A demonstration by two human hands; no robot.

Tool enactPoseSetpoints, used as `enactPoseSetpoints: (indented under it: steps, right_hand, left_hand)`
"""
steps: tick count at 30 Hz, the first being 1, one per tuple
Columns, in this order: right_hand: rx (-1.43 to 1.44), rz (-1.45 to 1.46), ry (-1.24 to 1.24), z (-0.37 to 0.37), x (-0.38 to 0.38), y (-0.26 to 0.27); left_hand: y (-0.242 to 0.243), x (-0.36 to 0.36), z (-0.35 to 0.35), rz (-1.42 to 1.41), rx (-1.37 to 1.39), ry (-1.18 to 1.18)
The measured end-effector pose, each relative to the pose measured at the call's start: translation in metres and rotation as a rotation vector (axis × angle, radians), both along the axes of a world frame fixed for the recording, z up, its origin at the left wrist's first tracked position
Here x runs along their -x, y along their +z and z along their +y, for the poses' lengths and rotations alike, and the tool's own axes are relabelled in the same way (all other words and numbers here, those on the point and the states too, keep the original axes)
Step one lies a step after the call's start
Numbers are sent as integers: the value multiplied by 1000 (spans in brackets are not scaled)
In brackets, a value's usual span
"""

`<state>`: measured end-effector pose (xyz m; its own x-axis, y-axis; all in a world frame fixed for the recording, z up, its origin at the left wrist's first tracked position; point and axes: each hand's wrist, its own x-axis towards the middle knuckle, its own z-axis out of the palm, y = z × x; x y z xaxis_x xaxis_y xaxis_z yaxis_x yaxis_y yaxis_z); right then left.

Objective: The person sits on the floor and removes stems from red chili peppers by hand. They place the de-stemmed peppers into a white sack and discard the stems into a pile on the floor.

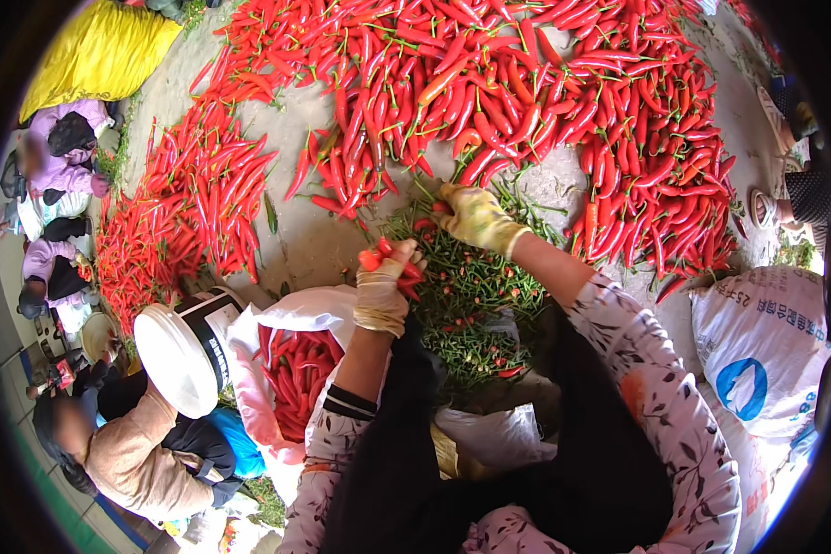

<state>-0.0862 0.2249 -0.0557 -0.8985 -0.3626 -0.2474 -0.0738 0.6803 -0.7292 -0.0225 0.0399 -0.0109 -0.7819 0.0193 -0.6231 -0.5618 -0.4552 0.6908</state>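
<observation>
My left hand (382, 294), in a pale glove, is closed around several red chili peppers (407, 277) above the left edge of a heap of green pepper stems (485, 277). At the far side of that heap, my right hand (481, 216), in a stained yellowish glove, has its fingers curled on a red chili pepper (443, 207); most of it is hidden. Just beyond lies a large pile of red chili peppers (457, 90) on the concrete floor. Beside my left forearm stands an open white sack (298, 305) holding red peppers (301, 377).
A co-worker (135, 450) at left reaches to a white bucket (176, 360). Another pepper pile (201, 194) lies ahead of it. More people (62, 159) sit at far left near a yellow sack (100, 52). A full white printed sack (765, 346) stands at right.
</observation>
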Motion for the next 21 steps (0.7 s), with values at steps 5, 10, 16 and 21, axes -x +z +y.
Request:
enactPoseSetpoints:
  steps: [5, 10, 16, 21]
  right_hand:
    - [739, -584, -339, 5, -21, 74]
    - [949, -605, -319, 29, -31, 84]
    - [1230, -1129, -194, 32, -50, 111]
    - [47, 240, 54, 59, -10, 16]
  left_hand:
    - [14, -5, 25, 132, 130, -195]
    - [38, -9, 24, -29, -301, -451]
    - [57, -11, 10, -39, -550, -846]
    - [74, -9, -1, -40, -516, -866]
